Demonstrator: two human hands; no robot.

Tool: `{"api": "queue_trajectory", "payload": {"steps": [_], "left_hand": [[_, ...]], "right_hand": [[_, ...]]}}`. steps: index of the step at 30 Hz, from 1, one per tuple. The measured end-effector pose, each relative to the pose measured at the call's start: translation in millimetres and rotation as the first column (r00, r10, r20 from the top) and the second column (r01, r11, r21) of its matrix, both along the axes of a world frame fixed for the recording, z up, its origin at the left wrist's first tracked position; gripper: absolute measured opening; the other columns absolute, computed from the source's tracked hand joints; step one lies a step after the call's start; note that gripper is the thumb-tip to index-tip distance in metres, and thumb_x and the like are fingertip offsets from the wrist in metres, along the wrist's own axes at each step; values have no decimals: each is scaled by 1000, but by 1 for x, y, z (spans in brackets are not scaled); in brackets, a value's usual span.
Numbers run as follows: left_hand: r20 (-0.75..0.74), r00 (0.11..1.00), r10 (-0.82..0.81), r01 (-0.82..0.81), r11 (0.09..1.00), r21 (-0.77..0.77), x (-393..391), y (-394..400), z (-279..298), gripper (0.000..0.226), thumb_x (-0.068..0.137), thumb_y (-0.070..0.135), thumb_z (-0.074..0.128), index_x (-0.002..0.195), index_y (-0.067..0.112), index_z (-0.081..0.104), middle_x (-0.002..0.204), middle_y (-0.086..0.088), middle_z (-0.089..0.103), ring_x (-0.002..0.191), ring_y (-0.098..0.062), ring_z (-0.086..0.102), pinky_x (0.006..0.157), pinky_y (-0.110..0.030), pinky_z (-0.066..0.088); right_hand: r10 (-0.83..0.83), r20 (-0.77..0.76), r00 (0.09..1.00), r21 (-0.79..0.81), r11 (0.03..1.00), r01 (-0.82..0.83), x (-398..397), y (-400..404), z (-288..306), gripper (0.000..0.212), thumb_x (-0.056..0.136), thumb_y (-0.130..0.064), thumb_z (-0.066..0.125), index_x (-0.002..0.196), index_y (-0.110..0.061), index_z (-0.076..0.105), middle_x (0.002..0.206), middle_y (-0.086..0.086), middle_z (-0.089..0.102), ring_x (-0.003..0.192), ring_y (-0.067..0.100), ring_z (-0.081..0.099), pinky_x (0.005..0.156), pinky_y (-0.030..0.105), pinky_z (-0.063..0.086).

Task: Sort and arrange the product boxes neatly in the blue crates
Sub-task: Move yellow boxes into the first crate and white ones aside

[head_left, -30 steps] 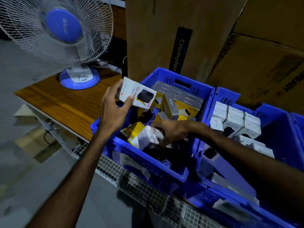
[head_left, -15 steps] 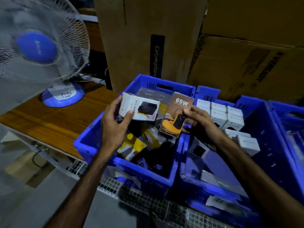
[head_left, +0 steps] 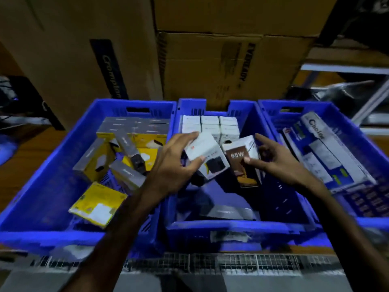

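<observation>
My left hand [head_left: 174,163] grips a white product box [head_left: 205,152] with a dark picture on it, held over the middle blue crate [head_left: 231,226]. Beside it my right hand [head_left: 275,161] pinches a brown "65W" box [head_left: 242,163], tilted, also above that crate. White boxes [head_left: 210,125] stand in neat rows at the middle crate's far end. The left blue crate [head_left: 42,207] holds several yellow and grey boxes [head_left: 126,152] lying loose, with a yellow one [head_left: 97,204] at the front. The right blue crate [head_left: 345,108] holds long flat white packs [head_left: 328,152].
Large cardboard cartons [head_left: 210,66] stand directly behind the crates. The crates sit on a wire-mesh shelf [head_left: 210,264]. A wooden tabletop [head_left: 27,152] shows at the left. Metal shelf frames [head_left: 374,95] rise at the far right.
Both hands have carried their boxes rightward from over the left crate to above the middle crate. The view swung right, so the fan left the picture and a third crate appeared.
</observation>
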State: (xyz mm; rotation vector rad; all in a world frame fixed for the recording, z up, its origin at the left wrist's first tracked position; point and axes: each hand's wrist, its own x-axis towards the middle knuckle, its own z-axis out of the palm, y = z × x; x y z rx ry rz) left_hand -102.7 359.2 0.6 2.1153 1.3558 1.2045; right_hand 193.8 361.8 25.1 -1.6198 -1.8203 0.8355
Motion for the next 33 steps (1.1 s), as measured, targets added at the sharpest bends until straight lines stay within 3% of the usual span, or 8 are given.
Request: {"api": "queue_trajectory", "payload": {"steps": [2,5,10,14,21,24,27,33], "left_hand": [[-71,992,-106,100,992,-76,23,14,-10,53,83,35,75,130,12,67,120,1,64,110,-13,60,94,-15,45],[-105,979,-174,158,976,-149,49,36,-25,50,78,27,77,125,11,71,119,-5,65,110,-19,63,92,-17,49],[-151,988,-23,17,999,-41,70,58,-34,50,82,0,73,131,12,67,130,-4,53,118,-20,56,99,-19,43],[-109,994,8,-15,998,-66,63,46,-34,39,86,13,75,124,21,70,125,3,54,113,-21,64,95,-42,58],[-53,996,75,-79,994,-77,36,-16,-20,38,87,11,82,123,18,72,110,6,68,95,-10,69,80,-34,62],[-33,983,180,-182,979,-93,25,-42,-17,36,89,17,81,124,18,73,108,6,73,93,-9,71,83,-35,61],[-26,974,227,-228,969,-96,22,-65,-15,31,92,18,78,122,17,74,110,6,74,97,-9,71,85,-39,60],[43,922,385,-382,922,-66,30,-97,-16,25,92,9,76,117,14,75,107,6,74,101,-5,71,89,-34,60]], "right_hand": [[-82,194,978,56,996,72,12,3,-15,83,82,-46,79,153,-27,39,123,7,55,104,13,62,88,22,45],[-130,227,965,102,989,109,16,-5,-29,71,86,-42,77,147,-22,49,120,7,53,111,22,60,93,30,44],[47,203,978,106,992,-70,20,-20,-30,45,88,-42,75,127,-20,68,109,-5,64,103,9,63,90,24,46],[159,145,977,92,981,-173,30,-26,-28,38,90,-40,73,123,-19,70,104,-12,69,97,4,66,90,32,53],[344,163,925,41,934,-355,38,-26,-31,35,90,-39,74,122,-28,67,106,-12,70,92,3,67,83,30,55],[489,313,814,-44,864,-502,24,-17,-36,49,84,-52,73,129,-35,61,120,-11,67,108,10,64,92,38,53],[681,442,583,-258,720,-644,-3,-5,-41,65,84,-49,77,139,-21,57,137,5,62,124,25,58,101,38,47],[805,479,350,-390,553,-736,-38,17,-65,56,85,-44,74,136,-30,55,133,5,63,119,32,62,98,43,51]]}}
